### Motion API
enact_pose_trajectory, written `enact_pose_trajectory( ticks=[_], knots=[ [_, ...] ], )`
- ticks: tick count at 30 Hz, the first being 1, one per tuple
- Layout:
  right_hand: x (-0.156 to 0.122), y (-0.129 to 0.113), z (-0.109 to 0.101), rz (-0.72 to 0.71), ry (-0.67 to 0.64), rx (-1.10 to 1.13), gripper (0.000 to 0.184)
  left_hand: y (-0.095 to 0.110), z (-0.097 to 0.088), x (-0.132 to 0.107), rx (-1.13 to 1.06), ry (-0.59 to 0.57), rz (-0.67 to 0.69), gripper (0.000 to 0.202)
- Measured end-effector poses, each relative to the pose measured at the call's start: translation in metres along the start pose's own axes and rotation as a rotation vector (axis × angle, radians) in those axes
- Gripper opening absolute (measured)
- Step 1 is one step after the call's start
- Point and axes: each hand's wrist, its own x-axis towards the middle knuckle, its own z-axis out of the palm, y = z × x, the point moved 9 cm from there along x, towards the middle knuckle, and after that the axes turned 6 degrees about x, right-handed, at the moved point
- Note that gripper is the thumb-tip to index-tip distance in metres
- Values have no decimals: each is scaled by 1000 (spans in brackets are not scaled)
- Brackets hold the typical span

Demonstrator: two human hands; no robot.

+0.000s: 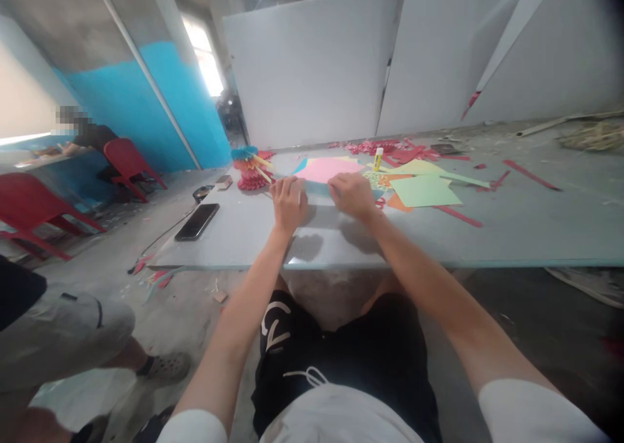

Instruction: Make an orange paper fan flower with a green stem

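My left hand (287, 202) and my right hand (351, 194) rest side by side on a low grey table (341, 235). Both have their fingers curled onto the near edge of a light blue paper sheet (316, 187), pinching or pressing it. A pink sheet (325, 168) lies on the stack just beyond my fingers. What lies under my fingertips is hidden.
A black phone (197, 221) lies left of my hands. A folded red and blue paper ornament (249, 168) stands further back. Green and yellow sheets (424, 184), a glue stick (377, 159) and red scraps lie right. Another person's leg (63, 339) is at my left; someone sits far left by red chairs (127, 162).
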Motion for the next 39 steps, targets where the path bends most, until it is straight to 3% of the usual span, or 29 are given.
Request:
enact_pose_trajectory(
  ticks=[3, 6, 14, 24, 32, 34, 36, 39],
  knots=[
    [2, -19, 17, -95, -104, -49, 38, 11, 17, 0, 9, -154, 112, 29],
    [1, -24, 24, -119, -122, -70, 38, 13, 34, -1, 11, -264, 160, 28],
    [2, -15, 24, -100, -138, -30, 27, 12, 36, 0, 0, -260, 156, 22],
    [-3, 42, 12, 56, -89, 53, 27, -1, 32, 2, 44, -215, 49, 26],
    [-24, 107, -3, 393, -29, -85, 25, -7, 34, 1, 43, -256, 4, 28],
    [-23, 103, -13, 382, 77, -65, 28, -9, 34, 1, 57, -261, -4, 28],
    [-16, 78, -16, 252, 145, 1, 32, -7, 35, 1, 67, -268, 16, 28],
    [-4, 24, 4, -16, 8, 78, 30, -2, 35, 2, 62, -267, 66, 27]
  ],
)
